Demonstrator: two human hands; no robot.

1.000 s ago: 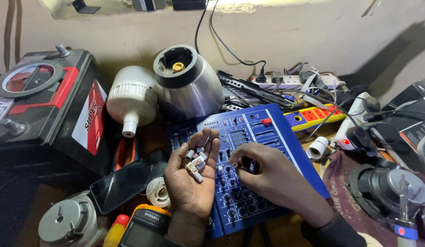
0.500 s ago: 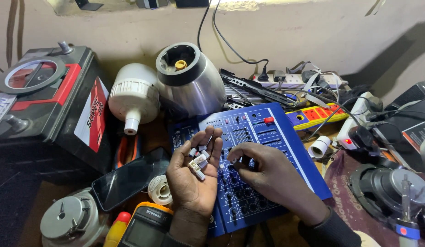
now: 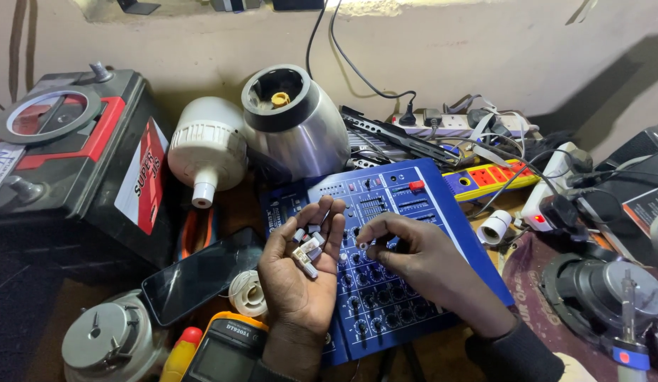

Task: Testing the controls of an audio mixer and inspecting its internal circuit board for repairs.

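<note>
My left hand (image 3: pixel 299 276) is palm up over the left part of a blue audio mixer panel (image 3: pixel 407 212), cupping several small white and grey knob caps (image 3: pixel 308 247). My right hand (image 3: pixel 421 265) rests on the mixer beside it, thumb and forefinger pinched on one small grey knob (image 3: pixel 364 245) just above the panel's rows of controls. The two hands are a few centimetres apart.
A black and red car battery (image 3: pixel 88 163) stands at left. Behind the mixer lie a white bulb housing (image 3: pixel 207 152) and a steel blender base (image 3: pixel 295 124). A phone (image 3: pixel 194 276), solder spool (image 3: pixel 247 293), multimeter (image 3: pixel 226 350), power strips (image 3: pixel 485 177) and a speaker (image 3: pixel 612 297) crowd the bench.
My right hand's pinching fingers have shifted slightly left, closer to my left palm. The camera view moved a little; the left hand keeps the knob caps.
</note>
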